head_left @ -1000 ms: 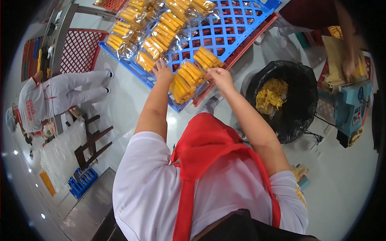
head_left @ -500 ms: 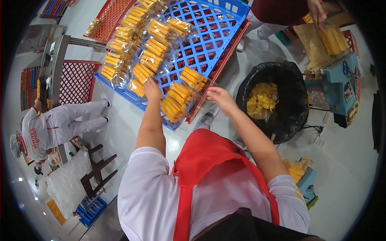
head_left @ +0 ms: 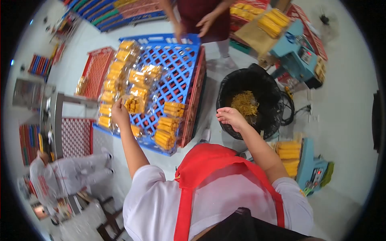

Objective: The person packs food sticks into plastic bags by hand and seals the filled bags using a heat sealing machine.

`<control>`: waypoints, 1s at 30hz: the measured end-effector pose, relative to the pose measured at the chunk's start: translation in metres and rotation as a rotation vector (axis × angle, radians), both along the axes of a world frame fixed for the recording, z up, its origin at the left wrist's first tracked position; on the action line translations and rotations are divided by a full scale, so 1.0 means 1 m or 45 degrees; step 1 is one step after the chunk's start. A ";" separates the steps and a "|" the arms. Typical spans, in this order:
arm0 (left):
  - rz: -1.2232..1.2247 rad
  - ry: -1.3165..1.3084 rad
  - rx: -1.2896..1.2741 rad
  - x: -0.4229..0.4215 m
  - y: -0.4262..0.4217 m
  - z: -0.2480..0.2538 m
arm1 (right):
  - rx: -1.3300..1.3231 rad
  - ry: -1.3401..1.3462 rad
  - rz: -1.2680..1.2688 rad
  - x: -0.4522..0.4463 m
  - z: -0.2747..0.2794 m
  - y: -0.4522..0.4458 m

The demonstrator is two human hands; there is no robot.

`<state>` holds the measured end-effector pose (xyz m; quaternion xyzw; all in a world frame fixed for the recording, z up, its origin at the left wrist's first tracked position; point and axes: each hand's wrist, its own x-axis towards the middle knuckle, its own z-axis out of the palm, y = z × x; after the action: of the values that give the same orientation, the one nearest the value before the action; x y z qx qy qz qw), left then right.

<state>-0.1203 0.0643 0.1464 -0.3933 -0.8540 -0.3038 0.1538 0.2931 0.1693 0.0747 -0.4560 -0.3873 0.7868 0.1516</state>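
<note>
My left hand (head_left: 120, 113) grips a clear packet of yellow sticks (head_left: 133, 104), lifted above the left part of a blue lattice crate (head_left: 171, 82). Rows of similar packets (head_left: 114, 76) lie along the crate's left side. Near its front right corner sit more packets (head_left: 165, 130). My right hand (head_left: 231, 117) hangs right of the crate, over the near rim of a black-lined bin (head_left: 263, 116); its fingers are loosely spread and nothing shows in them.
Yellow scraps (head_left: 244, 105) lie in the bin. Red crates (head_left: 195, 96) are beneath the blue one. Teal machines (head_left: 295, 52) stand at right. A co-worker's hand (head_left: 207, 22) is by the crate's far edge. Another person (head_left: 68, 176) is at left.
My left hand has moved left and now holds a packet up off the crate. My right hand has moved right, away from the crate. The view has turned, and the co-worker's hands have come near the crate.
</note>
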 end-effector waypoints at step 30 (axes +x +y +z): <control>-2.296 -2.254 0.286 0.308 0.188 0.220 | 0.183 1.325 -0.379 0.071 0.137 -0.017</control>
<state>0.1879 0.2521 0.3662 -0.4812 -0.0640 -0.5291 -0.6960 0.3637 0.1524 0.2114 -0.0447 -0.2452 0.8501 0.4639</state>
